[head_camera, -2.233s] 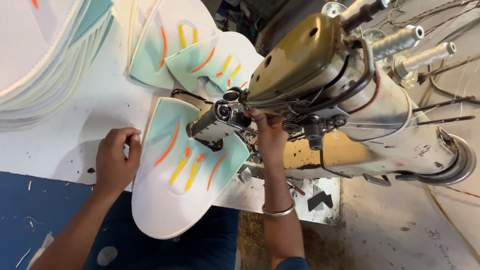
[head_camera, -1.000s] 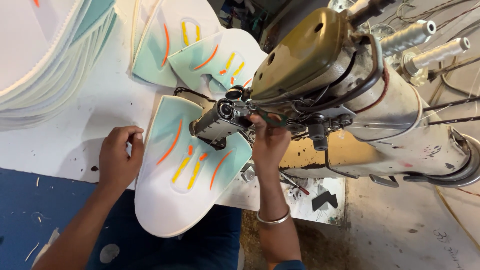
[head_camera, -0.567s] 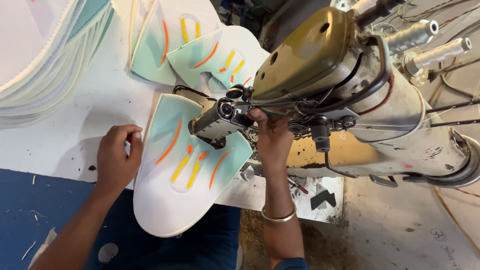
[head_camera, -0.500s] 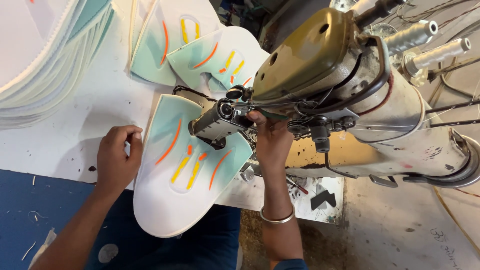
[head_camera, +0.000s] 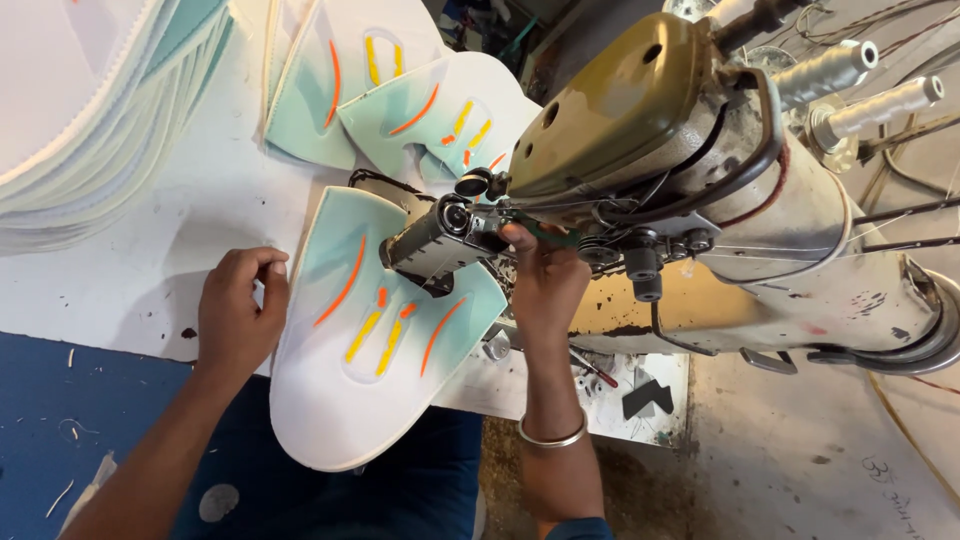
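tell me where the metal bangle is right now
In the head view the metal bangle sits low and right of centre, round the wrist of the right hand, just right of the white and mint shoe upper piece.

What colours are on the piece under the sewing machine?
Mint green and white panel with orange and yellow stripes, in the head view.

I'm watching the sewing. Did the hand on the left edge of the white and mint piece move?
No, barely. The left hand rests on the same edge of the shoe piece, level with the sewing machine head as before; small shifts look like camera wobble.
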